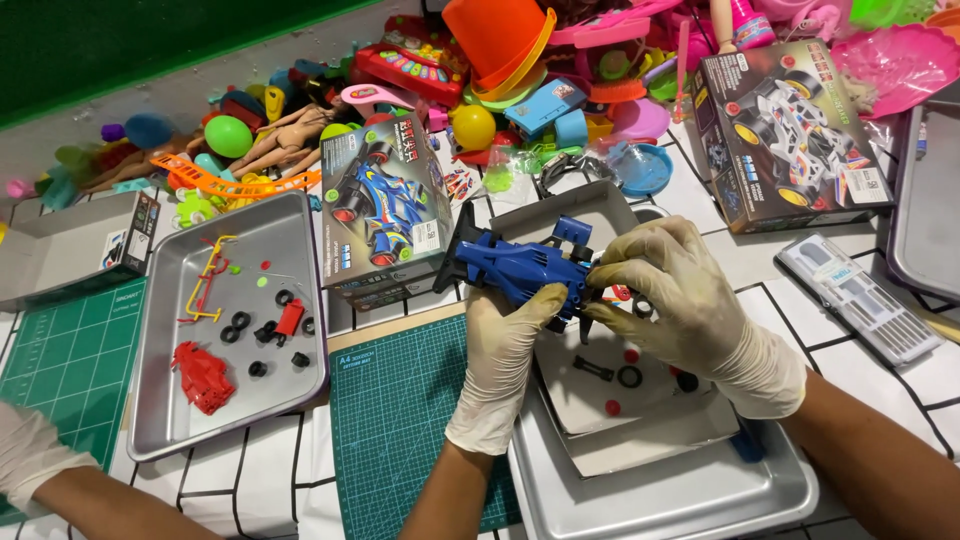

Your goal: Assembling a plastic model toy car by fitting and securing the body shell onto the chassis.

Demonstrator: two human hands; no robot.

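A blue toy car body [520, 268] with a black rear wing is held over a metal tray [700, 495]. My left hand [500, 365], in a cream glove, grips it from below. My right hand [680, 300], also gloved, pinches its right end with the fingertips. Under the hands lies a grey card sheet [650, 405] with black tyres, a black axle piece and small red parts on it.
Another metal tray [160, 400] at left holds red car parts, black tyres and a yellow frame. A boxed toy car [385, 205] stands behind the green cutting mat [400, 420]. Another boxed car [790, 135] sits at right. A second person's gloved arm [40, 470] reaches in bottom left. Toys pile along the back.
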